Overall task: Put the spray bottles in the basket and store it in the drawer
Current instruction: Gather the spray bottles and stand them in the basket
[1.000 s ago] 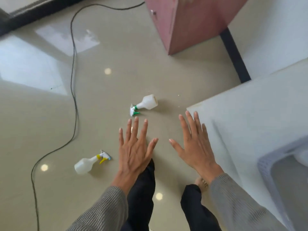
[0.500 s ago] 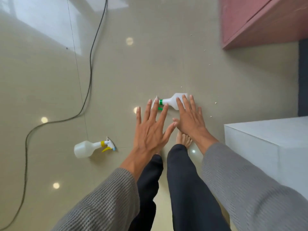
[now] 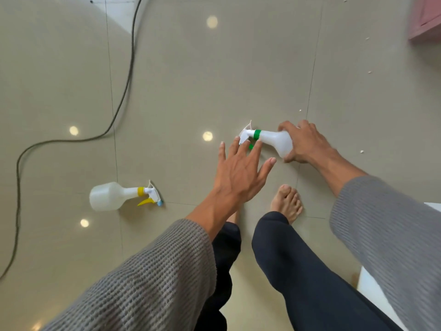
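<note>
A white spray bottle with a green collar lies on its side on the beige tiled floor. My right hand is closed around its body. My left hand hovers spread just below the bottle's nozzle, its fingertips overlapping the trigger, holding nothing. A second white spray bottle with a yellow collar and trigger lies on its side on the floor to the left, apart from both hands. No basket or drawer is in view.
A dark cable snakes across the floor at the left. A pink cabinet corner shows at the top right. A white surface edge sits at the lower right. My bare feet stand below the hands.
The view has closed in on the floor. My right hand went from flat above the green-collared bottle to closed around its body. My left hand stays spread near the nozzle.
</note>
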`<state>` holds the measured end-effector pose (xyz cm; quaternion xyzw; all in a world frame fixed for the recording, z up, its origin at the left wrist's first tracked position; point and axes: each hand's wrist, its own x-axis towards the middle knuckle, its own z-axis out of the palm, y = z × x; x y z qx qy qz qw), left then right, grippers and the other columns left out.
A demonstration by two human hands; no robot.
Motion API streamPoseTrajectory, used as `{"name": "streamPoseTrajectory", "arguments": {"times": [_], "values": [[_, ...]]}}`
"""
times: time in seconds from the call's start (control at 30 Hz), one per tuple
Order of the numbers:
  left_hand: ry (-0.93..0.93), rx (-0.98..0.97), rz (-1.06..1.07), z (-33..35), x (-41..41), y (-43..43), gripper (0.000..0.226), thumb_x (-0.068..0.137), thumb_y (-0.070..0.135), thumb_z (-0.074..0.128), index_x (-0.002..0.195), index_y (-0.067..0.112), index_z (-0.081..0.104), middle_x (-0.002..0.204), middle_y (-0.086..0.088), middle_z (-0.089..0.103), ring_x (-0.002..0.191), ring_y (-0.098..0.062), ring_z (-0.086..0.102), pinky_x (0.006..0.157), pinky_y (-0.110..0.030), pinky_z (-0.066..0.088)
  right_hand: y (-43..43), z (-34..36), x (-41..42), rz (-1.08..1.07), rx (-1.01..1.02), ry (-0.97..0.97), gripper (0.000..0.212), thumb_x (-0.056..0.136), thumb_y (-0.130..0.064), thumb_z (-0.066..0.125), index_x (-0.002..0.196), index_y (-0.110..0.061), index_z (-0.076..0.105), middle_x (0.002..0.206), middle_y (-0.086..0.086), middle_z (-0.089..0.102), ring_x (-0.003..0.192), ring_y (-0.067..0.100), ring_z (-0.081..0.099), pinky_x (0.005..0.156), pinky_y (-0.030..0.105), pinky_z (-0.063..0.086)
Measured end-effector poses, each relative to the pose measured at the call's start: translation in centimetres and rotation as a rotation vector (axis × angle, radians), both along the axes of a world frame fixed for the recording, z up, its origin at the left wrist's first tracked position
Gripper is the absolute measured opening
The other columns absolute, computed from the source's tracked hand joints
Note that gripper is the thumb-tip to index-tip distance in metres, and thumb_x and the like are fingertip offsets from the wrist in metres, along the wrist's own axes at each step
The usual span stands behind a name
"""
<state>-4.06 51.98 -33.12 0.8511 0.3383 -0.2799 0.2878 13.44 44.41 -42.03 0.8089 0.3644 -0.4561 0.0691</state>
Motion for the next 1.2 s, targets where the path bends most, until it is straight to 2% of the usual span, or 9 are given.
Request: {"name": "streamPoseTrajectory", "arguments": {"times": [0.17,0.33,0.43,0.53,0.7,0.9,0.97,1.03,1.2], "values": [[0.067,-0.192,0.191,2.5,0.6,-0.5,0.056,0.102,0.05,0.035,0.144,0.013,0.043,0.138,-0.013,0.057,0.132,-0.032,0.047,0.105,-0.042,0.039,-2.5,4.2,-1.6,-0.312,0.161,0.012,0.087,0.06,-0.029,0.087,0.135,-0.031,0.044,0.121,0.013,0.039,0.116,0.036,0.041,0.084,0.035,0.045],[0.001,-0.567,0.555,10.7,3.7,-2.3,0.066,0.1,0.052,0.042,0.155,0.017,0.028,0.153,-0.008,0.044,0.141,-0.023,0.041,0.116,-0.037,0.033,-5.4,15.0,-4.2,-0.628,0.444,-0.103,0.078,0.065,-0.038,0.084,0.133,-0.029,0.048,0.124,0.009,0.039,0.116,0.029,0.045,0.083,0.029,0.044],[-0.133,-0.628,0.613,16.8,6.1,-3.3,0.06,0.098,0.051,0.049,0.149,0.023,0.038,0.136,0.003,0.058,0.126,-0.013,0.054,0.103,-0.025,0.041,-6.6,22.3,-5.7,-0.8,0.6,-0.234,0.073,0.069,-0.039,0.081,0.133,-0.025,0.049,0.127,0.008,0.04,0.117,0.028,0.048,0.081,0.028,0.046],[-0.278,-0.608,0.502,22.5,7.8,-4.7,0.032,0.093,0.052,0.057,0.12,0.035,0.06,0.1,0.018,0.07,0.089,0.002,0.066,0.075,-0.014,0.046,-7.8,28.9,-7.2,-0.931,0.708,-0.416,0.078,0.067,-0.033,0.088,0.132,-0.023,0.045,0.13,0.007,0.04,0.117,0.028,0.048,0.08,0.033,0.053],[-0.381,-0.641,0.305,29.7,8.9,-8.6,0.042,0.079,0.062,0.07,0.113,0.041,0.061,0.1,0.02,0.072,0.091,0.004,0.068,0.075,-0.02,0.058,-11.6,35.9,-10.9,-1.185,0.771,-0.482,0.093,0.065,-0.016,0.092,0.139,-0.022,0.036,0.144,0.008,0.029,0.133,0.025,0.042,0.092,0.042,0.056],[-0.366,-0.64,-0.127,32.7,7.9,-14.8,0.05,0.074,0.058,0.076,0.12,0.046,0.06,0.109,0.025,0.069,0.1,0.006,0.064,0.081,-0.01,0.051,-18.9,40.4,-16.3,-1.57,0.978,-0.484,0.085,0.071,0.003,0.078,0.138,-0.023,0.032,0.143,0.007,0.041,0.134,0.022,0.047,0.11,0.043,0.045],[-0.396,-0.643,-0.277,33.7,7.4,-17.2,0.049,0.075,0.057,0.077,0.12,0.045,0.06,0.112,0.026,0.068,0.103,0.003,0.064,0.084,-0.013,0.051,-21.7,42.2,-18.0,-1.783,1.072,-0.429,0.077,0.071,-0.004,0.067,0.133,-0.038,0.036,0.138,0.0,0.052,0.129,0.012,0.052,0.106,0.031,0.048],[-0.419,-0.657,-0.412,34.9,7.2,-19.2,0.053,0.076,0.057,0.077,0.125,0.041,0.061,0.116,0.025,0.067,0.108,-0.001,0.064,0.088,-0.021,0.052,-24.5,43.9,-19.1,-1.899,1.17,-0.462,0.063,0.076,-0.01,0.064,0.133,-0.031,0.046,0.131,-0.003,0.059,0.125,0.011,0.056,0.101,0.022,0.05],[-0.431,-0.701,-0.809,37.8,6.6,-26.3,0.062,0.073,0.049,0.079,0.13,0.037,0.06,0.127,0.023,0.064,0.118,0.001,0.059,0.095,-0.021,0.047,-32.1,47.9,-19.9,-1.758,1.126,-0.711,0.046,0.09,-0.029,0.057,0.131,-0.009,0.057,0.128,-0.003,0.063,0.118,0.007,0.061,0.093,0.008,0.045]]}}
